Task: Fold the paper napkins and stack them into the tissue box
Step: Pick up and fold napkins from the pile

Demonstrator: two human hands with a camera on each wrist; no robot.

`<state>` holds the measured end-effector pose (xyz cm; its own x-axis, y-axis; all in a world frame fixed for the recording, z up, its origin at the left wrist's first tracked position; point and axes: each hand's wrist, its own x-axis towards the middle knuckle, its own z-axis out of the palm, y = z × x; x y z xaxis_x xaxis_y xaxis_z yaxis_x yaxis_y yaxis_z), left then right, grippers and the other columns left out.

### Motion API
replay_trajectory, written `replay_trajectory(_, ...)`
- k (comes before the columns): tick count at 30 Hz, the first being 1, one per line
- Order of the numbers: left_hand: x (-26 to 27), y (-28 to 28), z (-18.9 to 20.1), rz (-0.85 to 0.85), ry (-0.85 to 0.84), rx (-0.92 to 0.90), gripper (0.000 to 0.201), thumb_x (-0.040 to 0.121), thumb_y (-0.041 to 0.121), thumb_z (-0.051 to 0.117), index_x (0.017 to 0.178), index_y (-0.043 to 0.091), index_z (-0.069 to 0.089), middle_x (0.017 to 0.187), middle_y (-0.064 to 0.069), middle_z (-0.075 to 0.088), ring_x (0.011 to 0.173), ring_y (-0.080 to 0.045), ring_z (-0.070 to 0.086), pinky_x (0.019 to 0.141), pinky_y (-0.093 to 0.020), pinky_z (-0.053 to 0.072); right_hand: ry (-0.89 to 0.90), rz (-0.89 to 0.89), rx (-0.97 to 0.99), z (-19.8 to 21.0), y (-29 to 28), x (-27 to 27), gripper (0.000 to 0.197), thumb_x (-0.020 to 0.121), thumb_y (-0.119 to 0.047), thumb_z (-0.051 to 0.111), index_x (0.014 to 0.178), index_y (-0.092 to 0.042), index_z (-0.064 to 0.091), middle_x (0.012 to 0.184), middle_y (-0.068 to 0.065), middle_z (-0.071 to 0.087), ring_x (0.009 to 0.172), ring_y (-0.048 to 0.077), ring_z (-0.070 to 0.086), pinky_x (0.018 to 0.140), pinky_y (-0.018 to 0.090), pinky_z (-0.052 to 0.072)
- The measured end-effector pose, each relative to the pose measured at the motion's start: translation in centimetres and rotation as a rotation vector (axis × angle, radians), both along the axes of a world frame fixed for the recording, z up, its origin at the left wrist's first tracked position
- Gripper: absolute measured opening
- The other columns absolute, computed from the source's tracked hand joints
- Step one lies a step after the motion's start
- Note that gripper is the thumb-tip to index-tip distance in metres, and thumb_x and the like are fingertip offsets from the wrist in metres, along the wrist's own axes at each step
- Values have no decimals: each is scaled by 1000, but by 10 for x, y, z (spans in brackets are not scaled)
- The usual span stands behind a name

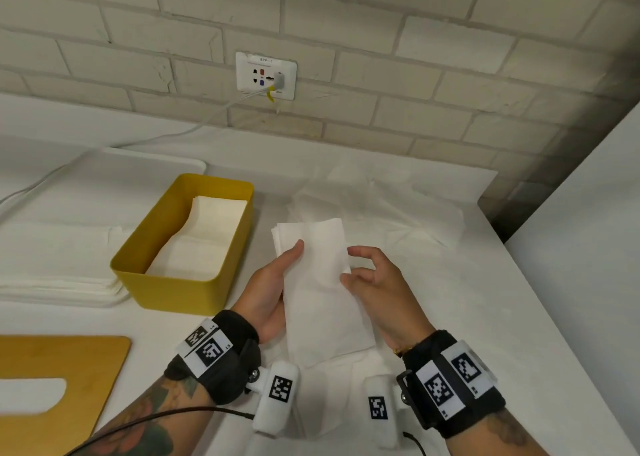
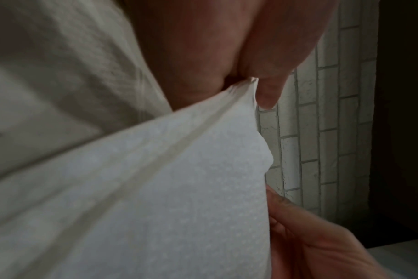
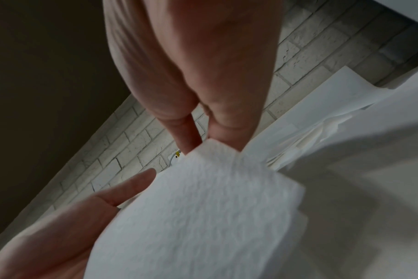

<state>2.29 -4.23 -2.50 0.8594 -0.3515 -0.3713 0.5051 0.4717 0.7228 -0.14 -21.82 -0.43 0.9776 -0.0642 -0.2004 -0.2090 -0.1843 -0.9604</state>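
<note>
The left hand [image 1: 268,287] gripped one long edge of the folded napkin [image 1: 318,282], thumb on top, while the right hand [image 1: 375,284] pinched the opposite edge, evidently to keep the layers aligned above the table [image 1: 485,299]. The yellow tissue box [image 1: 180,284] stood just left, lid off and partly filled, apparently ready to receive it.

Head view bright and evenly lit, edges bowed, wrist views dim, soft, motion-blurred

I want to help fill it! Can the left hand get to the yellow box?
Probably yes: the yellow box sits open-topped just beside the left hand, nothing between them, though that hand holds the folded napkin.
</note>
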Motion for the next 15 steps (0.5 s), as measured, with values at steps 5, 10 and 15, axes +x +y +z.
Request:
replay_trajectory(5, 2, -1, -2, 38, -2, 45, 45, 103, 35, 55, 137, 7, 60, 125, -19, 71, 117, -37, 68, 104, -53, 50, 15, -25, 32, -5, 5, -5, 42, 92, -14, 72, 125, -31, 53, 101, 1, 76, 97, 18, 74, 86, 31, 59)
replay_trajectory(10, 4, 1, 2, 136, -45, 65, 33, 105, 34, 52, 122, 10, 68, 116, -14, 76, 108, -31, 73, 96, -48, 53, 93, 68, -67, -15, -5, -29, 70, 78, -13, 85, 132, -35, 47, 102, 6, 74, 94, 20, 73, 90, 37, 59)
replay_trajectory(15, 9, 12, 9, 196, -89, 51, 31, 105, 31, 52, 128, 16, 65, 118, -8, 76, 105, -23, 74, 88, -43, 54, 127, 169, -230, 8, -53, -46, 47, 84, -1, 74, 124, -23, 58, 89, 10, 76, 78, 24, 73, 72, 30, 60)
